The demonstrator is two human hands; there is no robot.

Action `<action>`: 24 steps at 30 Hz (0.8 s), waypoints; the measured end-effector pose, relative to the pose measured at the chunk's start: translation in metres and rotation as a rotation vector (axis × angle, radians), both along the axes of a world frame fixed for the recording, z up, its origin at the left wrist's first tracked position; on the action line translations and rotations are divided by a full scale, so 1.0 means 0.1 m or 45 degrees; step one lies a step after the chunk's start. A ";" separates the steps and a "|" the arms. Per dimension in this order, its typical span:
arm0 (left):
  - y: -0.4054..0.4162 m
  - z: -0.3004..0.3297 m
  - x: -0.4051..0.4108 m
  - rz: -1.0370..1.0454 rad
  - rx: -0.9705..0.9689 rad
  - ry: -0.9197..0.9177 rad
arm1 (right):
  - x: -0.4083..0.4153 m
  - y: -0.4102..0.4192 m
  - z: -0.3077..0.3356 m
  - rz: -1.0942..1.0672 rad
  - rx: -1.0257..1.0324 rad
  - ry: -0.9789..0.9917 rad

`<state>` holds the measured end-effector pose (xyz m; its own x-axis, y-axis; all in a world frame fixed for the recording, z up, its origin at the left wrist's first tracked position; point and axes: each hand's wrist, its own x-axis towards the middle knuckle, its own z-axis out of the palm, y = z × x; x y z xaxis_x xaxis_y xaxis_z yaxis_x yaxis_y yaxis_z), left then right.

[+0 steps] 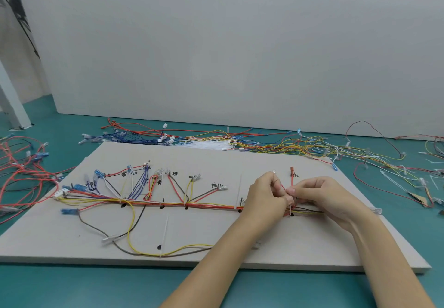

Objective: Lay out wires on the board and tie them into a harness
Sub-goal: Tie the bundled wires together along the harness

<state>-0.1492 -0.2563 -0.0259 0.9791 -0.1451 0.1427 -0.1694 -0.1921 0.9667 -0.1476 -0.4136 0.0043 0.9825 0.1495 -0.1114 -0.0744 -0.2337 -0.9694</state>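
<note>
We work near the right end of the flat grey harness board (216, 235) on the teal desk (72, 288), where the bundled trunk of red, yellow and brown wires (204, 204) runs along its middle. Our left hand (265, 196) and right hand (319, 196) meet over that trunk with fingers curled, pinching a thin white cable tie (290, 208) and a red branch wire (292, 180) — probably to cinch the branch where it leaves the trunk. No containers show — spare loose coloured wires (276, 143) lie heaped along the board's far edge.
</note>
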 end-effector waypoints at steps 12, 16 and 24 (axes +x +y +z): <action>0.02 0.02 0.01 -0.018 -0.062 0.091 | -0.03 -0.01 0.00 0.024 -0.120 -0.197; 0.03 0.07 0.01 -0.091 -0.109 0.214 | -0.04 0.02 -0.02 -0.009 -0.288 -0.346; 0.08 0.16 0.02 -0.119 -0.065 0.332 | -0.07 0.04 0.00 0.012 -0.335 -0.382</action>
